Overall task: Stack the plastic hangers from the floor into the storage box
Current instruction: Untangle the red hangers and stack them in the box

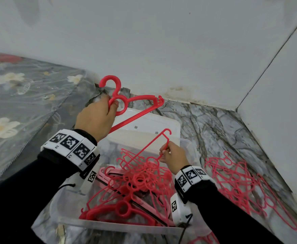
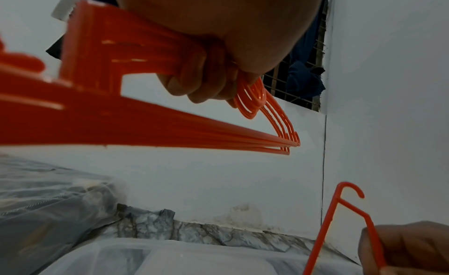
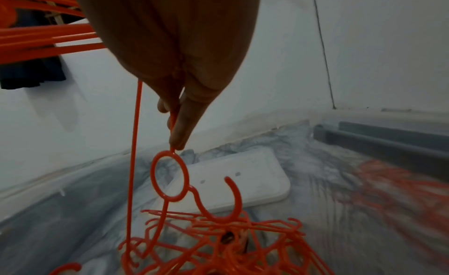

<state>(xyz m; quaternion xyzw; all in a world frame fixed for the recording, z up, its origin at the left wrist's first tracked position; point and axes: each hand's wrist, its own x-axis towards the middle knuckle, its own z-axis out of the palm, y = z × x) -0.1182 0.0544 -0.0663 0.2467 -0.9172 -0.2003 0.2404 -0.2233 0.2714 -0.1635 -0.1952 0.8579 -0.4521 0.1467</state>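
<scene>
Left hand (image 1: 95, 117) — fingers curled round a bundle of red hangers (image 1: 135, 104), held raised above the clear storage box (image 1: 109, 226). Right hand (image 1: 175, 158) pinches one thin red hanger (image 1: 147, 147) by its arm, hook end down, over the tangled hangers in the box (image 1: 140, 182). More loose hangers (image 1: 241, 182) lie on the marble floor (image 1: 214, 124), right of the box — its white lid (image 1: 154, 125) lies beyond

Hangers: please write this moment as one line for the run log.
left hand: holds hanger bundle | right hand: pinches thin hanger | box: partly filled
</scene>
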